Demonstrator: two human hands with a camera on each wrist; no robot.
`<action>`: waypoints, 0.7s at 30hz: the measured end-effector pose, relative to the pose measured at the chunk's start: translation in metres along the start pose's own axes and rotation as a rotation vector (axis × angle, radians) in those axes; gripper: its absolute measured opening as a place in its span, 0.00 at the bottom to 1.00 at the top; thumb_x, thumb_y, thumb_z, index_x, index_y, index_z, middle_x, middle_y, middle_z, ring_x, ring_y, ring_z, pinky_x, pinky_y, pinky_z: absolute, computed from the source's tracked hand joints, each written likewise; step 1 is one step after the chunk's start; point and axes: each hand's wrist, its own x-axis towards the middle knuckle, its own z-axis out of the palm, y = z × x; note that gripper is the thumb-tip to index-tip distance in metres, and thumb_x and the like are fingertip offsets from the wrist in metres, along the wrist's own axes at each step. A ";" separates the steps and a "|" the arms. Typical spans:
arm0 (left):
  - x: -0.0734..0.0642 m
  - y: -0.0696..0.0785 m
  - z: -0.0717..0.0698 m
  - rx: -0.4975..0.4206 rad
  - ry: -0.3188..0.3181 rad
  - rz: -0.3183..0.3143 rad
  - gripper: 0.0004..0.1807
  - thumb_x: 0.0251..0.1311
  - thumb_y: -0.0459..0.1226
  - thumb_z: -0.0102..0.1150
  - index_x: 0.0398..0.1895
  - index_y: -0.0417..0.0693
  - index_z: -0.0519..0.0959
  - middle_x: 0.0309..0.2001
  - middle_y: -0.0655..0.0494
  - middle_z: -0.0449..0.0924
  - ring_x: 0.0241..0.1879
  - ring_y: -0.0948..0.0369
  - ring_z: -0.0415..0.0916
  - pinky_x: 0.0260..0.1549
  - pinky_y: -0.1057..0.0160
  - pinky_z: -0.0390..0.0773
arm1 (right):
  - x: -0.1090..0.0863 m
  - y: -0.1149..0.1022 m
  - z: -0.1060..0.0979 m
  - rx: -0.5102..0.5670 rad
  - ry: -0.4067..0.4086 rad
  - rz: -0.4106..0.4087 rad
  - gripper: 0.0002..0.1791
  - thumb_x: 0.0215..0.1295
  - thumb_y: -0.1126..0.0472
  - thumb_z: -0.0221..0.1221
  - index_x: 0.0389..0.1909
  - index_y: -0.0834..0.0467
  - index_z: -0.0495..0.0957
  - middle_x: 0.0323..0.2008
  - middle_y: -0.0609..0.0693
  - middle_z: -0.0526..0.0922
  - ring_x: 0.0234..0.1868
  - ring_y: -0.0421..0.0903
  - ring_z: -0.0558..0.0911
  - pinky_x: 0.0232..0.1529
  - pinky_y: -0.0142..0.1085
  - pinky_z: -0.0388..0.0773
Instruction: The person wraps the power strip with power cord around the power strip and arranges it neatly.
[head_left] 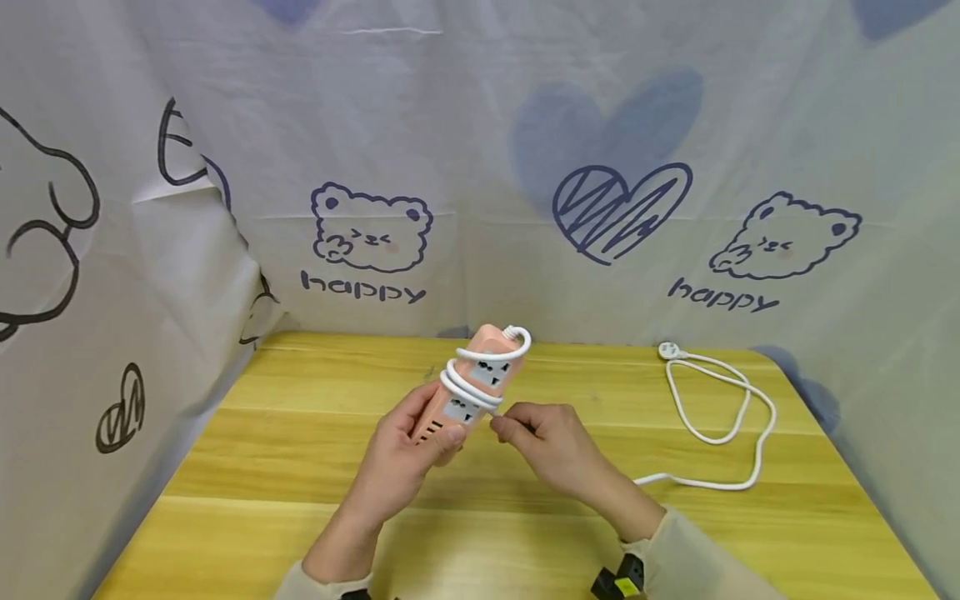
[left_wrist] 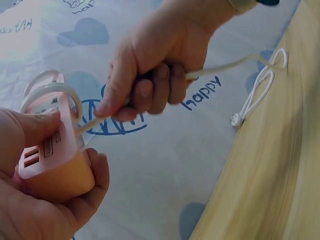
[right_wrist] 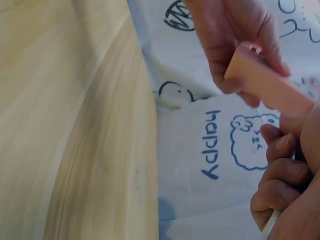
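A pink power strip [head_left: 491, 340] with white socket faces is held up at a tilt over the table by my left hand [head_left: 397, 462], thumb on its front and fingers round the back. USB slots show at its lower end. White cord [head_left: 474, 393] loops round the strip's upper and middle part. Just right of the strip, my right hand [head_left: 551, 442] grips the cord, fingers curled round it. In the left wrist view the cord [left_wrist: 220, 68] leaves the far side of that fist and runs down to the table.
The cord's tail [head_left: 757, 450] lies in a loose loop on the right of the wooden table [head_left: 285, 467], ending in a white plug [head_left: 668, 351] near the back edge. A white printed cloth [head_left: 480, 250] hangs behind and at the sides.
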 end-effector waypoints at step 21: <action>0.004 -0.002 -0.006 0.613 0.422 0.102 0.27 0.68 0.38 0.71 0.68 0.47 0.76 0.53 0.49 0.84 0.45 0.53 0.82 0.41 0.52 0.82 | -0.023 -0.013 -0.029 -0.238 -0.166 0.056 0.13 0.80 0.55 0.58 0.31 0.49 0.79 0.16 0.37 0.66 0.16 0.33 0.62 0.18 0.29 0.59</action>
